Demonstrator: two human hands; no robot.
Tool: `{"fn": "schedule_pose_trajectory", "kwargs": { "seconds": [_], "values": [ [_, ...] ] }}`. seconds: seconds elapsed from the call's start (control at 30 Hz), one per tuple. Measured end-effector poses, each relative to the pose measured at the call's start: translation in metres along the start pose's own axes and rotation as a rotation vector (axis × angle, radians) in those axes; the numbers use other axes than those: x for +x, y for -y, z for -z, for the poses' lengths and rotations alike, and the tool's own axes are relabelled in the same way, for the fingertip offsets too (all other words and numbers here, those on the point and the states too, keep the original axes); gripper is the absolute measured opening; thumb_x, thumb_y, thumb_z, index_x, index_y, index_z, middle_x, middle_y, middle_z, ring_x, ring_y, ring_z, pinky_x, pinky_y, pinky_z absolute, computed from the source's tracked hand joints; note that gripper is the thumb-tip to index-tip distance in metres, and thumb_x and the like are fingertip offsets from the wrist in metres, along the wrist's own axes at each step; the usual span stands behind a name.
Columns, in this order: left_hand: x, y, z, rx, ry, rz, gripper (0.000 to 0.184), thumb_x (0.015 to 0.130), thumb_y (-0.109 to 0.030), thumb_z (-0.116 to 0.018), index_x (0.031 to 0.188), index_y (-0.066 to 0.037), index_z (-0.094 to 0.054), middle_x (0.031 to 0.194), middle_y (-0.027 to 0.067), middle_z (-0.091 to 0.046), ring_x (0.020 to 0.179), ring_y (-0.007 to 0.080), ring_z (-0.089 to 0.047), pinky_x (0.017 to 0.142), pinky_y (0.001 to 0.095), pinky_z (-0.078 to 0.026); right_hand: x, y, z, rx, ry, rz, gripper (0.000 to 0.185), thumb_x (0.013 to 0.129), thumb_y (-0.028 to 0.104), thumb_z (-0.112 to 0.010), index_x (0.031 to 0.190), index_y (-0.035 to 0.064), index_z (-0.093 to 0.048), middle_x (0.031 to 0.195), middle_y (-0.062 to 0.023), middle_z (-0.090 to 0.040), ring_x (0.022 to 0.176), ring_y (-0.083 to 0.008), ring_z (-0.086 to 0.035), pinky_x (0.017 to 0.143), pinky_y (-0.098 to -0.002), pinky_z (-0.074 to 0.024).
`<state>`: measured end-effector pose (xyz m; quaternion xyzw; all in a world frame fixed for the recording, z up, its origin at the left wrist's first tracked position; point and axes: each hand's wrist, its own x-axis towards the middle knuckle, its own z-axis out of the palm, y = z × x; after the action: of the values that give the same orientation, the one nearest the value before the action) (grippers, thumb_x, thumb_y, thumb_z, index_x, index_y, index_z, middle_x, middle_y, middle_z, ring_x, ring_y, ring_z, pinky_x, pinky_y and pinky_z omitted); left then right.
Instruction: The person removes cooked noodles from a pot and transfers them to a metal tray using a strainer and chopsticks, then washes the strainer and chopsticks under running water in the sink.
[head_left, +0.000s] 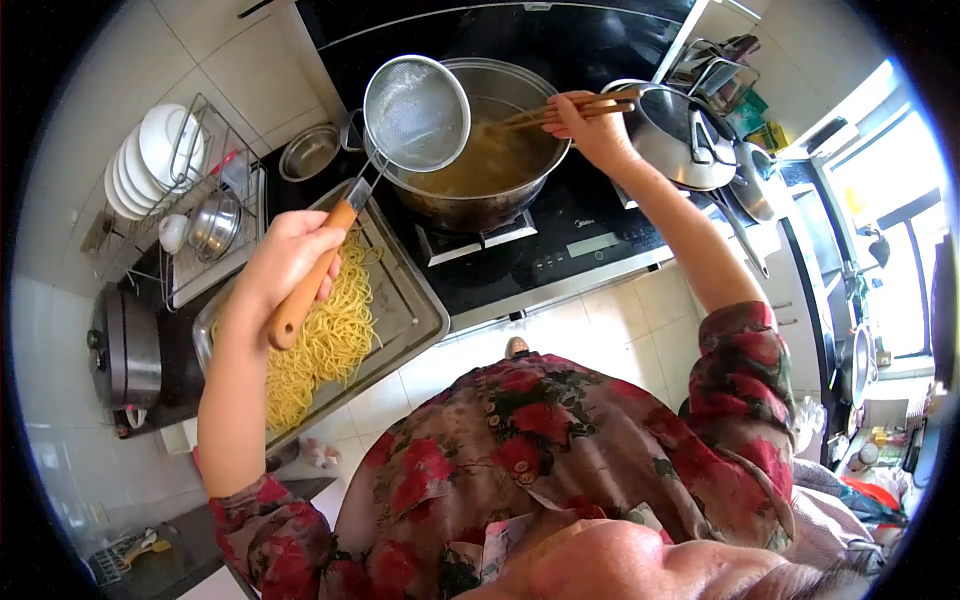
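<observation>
Passable over the near half of the pot (470, 208), between strainer (417, 112) and chopsticks (614, 97). Hemmed in on the left by the strainer's mesh, on the right by the right hand (592, 132) and steel pan (695, 165). Free along the cooktop (530, 266) front, beneath the right forearm (692, 228).

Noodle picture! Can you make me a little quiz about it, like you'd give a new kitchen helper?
1. Fill in: The right hand holds the ____, which reach into the pot.
2. True or false: The left hand grips the strainer by its round mesh.
3. Pick one: Where does the big heap of yellow noodles lie?
A) On a white plate
B) On the floor
C) On the metal tray

Key:
1. Chopsticks.
2. False; it grips the wooden handle.
3. C.
</observation>
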<state>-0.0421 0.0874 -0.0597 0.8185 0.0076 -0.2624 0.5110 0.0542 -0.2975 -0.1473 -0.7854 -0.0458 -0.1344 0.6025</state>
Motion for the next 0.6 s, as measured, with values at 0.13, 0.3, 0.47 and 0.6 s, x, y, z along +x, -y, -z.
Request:
{"fn": "schedule_pose_trajectory", "kwargs": {
  "seconds": [0.13,0.3,0.47,0.6],
  "values": [
    [-0.02,0.001,0.0,-0.132,0.005,0.022,0.021,0.093,-0.021,-0.053,0.094,-0.001,-0.055,0.064,0.0035,-0.054,0.044,0.0088,-0.049,0.039,0.0213,-0.041,0.008,0.001,-0.012,0.09,0.292,0.041,0.026,0.096,0.021,-0.054,0.105,-0.0023,-0.062,0.092,-0.0125,-0.068,0.081,-0.0202,-0.069,0.068,-0.0282,-0.058],
    [-0.048,-0.003,-0.003,-0.249,-0.081,0.03,0.022,0.094,-0.021,-0.052,0.099,0.0,-0.056,0.064,0.0036,-0.054,0.041,0.0089,-0.047,0.037,0.0212,-0.039,-0.005,0.06,0.043,-0.206,0.49,0.05,0.027,0.096,0.021,-0.055,0.108,-0.0004,-0.064,0.09,-0.0134,-0.07,0.079,-0.02,-0.069,0.07,-0.0292,-0.0585],
    [-0.069,-0.004,-0.006,-0.338,-0.106,0.053,0.024,0.094,-0.02,-0.05,0.107,0.001,-0.055,0.064,0.0044,-0.054,0.039,0.0092,-0.046,0.036,0.021,-0.038,-0.008,0.057,0.049,-0.613,0.546,0.241,0.02,0.093,0.015,-0.058,0.103,0.0015,-0.069,0.095,-0.0152,-0.07,0.077,-0.0208,-0.07,0.069,-0.0285,-0.0577],
    [-0.082,-0.001,-0.008,-0.416,-0.144,0.043,0.029,0.094,-0.02,-0.05,0.114,0.002,-0.053,0.064,0.0055,-0.053,0.038,0.0096,-0.045,0.035,0.0212,-0.037,0.002,0.034,0.023,-0.656,0.573,0.654,0.022,0.091,0.016,-0.058,0.102,0.0001,-0.068,0.092,-0.0176,-0.069,0.079,-0.0262,-0.069,0.071,-0.0328,-0.0561]
  ]
}}
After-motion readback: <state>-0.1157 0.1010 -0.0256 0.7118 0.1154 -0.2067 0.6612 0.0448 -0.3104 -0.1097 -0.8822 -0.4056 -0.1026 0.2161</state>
